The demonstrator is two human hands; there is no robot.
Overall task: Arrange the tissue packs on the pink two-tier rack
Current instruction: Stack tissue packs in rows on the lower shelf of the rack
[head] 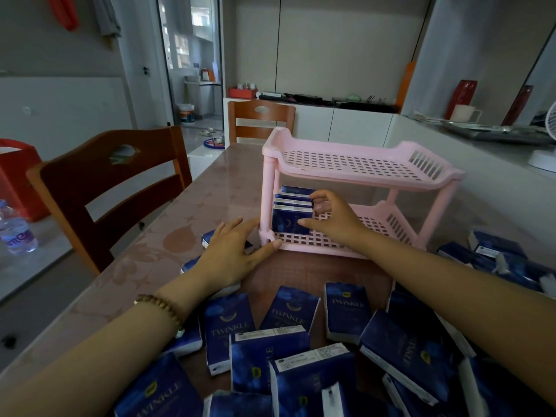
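We are counting one pink rack (355, 173), four tissue packs (290, 225) in the grip of our right hand (334, 219), over a dozen loose packs (346, 311) nearer than it, and two chairs (120, 188).

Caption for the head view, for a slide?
Right hand holds tissue packs on the lower tier of the pink rack; left hand touches its corner post.

Wooden chair (114, 188) near left of the floral-covered surface (186, 224), second chair (261, 120) at its far end. Water bottle (16, 230) and red box (18, 182) far left. White mug (464, 113) and fan (546, 145) on the right counter. Bucket (187, 113) in the doorway.
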